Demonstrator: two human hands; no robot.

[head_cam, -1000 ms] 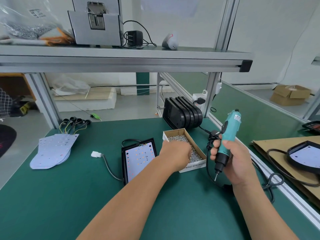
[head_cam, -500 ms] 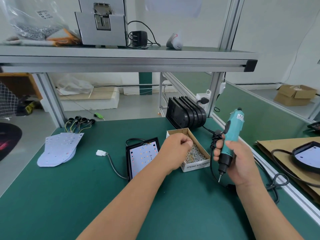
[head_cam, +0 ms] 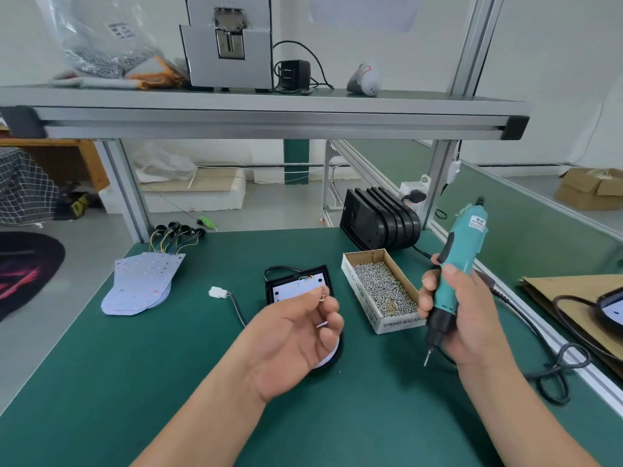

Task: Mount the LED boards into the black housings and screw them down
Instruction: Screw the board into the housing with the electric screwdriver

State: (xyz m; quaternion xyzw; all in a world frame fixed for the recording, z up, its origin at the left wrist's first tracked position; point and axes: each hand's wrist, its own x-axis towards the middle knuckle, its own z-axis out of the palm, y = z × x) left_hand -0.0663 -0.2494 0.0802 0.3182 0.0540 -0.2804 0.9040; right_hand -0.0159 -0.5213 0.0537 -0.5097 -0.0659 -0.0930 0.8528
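On green bench (head_cam: 135, 382), left: fanned stack of white LED boards (head_cam: 141, 284); centre: black rectangular housing (head_cam: 296, 272); just right: open cardboard box (head_cam: 359, 294) of metal screws (head_cam: 381, 284); behind box: row of black housings (head_cam: 377, 220).

screwdriver (head_cam: 462, 251) 1 | screw box (head_cam: 362, 298) 1 | loaded housing (head_cam: 296, 271) 1 | stacked housings (head_cam: 374, 220) 5 (maybe 4)

The left hand (head_cam: 293, 335) hid half the black housing (head_cam: 270, 291). The screws (head_cam: 322, 298) it pinched were too small to count. A second housing (head_cam: 612, 306) ran off the right edge.
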